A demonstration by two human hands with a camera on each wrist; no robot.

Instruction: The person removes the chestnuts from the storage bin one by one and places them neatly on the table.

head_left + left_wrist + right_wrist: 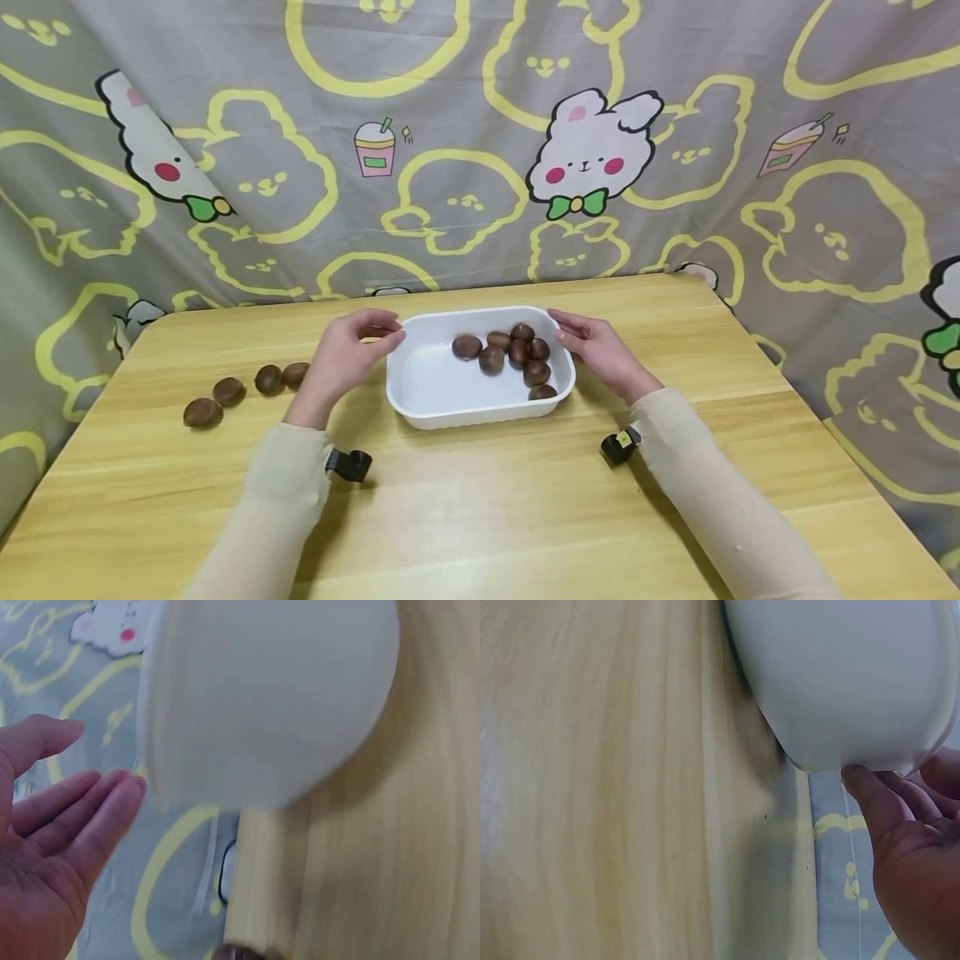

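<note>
glossy brown chestnuts [491, 360] gather mostly in the right half of a smooth, white, round-cornered dish [480, 417] on a wood-grained surface [465, 517], others lying left. the right hand [606, 357] pinches its rim; the left hand [345, 354], fingers [112, 817] and thumb wide apart, meets the opposite end.

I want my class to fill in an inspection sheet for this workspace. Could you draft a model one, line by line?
Surface: table with pale wood grain.
Job's things: white dish with chestnuts mostly toward its right side; at least four loose chestnuts on the table to its left.
Clutter: nothing seen.
Hands: left hand beside the dish's left end, fingers extended, contact unclear; right hand holds its right end.
Cables: nothing seen.
Surroundings: grey curtain with yellow cartoon outlines; black devices at both wrists, below beige sleeves.
</note>
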